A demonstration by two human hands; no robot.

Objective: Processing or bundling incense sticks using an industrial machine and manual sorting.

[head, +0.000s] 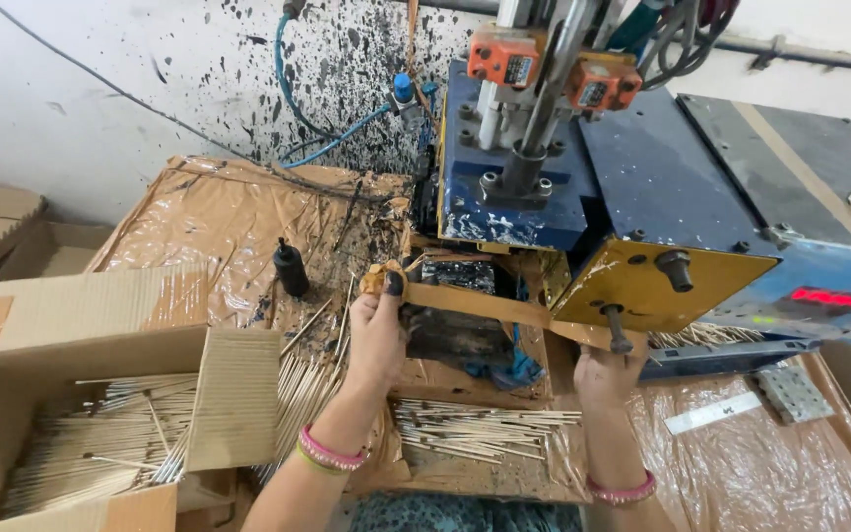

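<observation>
My left hand point(378, 330) is pinched shut on the stained end of a brown strip point(475, 300) that runs across the front of the blue and yellow machine point(632, 227), thumb on top, just before the black block point(457, 279) under the press head. My right hand point(605, 372) is raised under the yellow plate by the strip's other end, and I think it is gripping it, though the fingers are hidden. Thin sticks point(475, 429) lie loose on the plastic-covered tabletop point(770, 463) below my wrists, with more heaped in the open cardboard box point(100, 335) to my left.
</observation>
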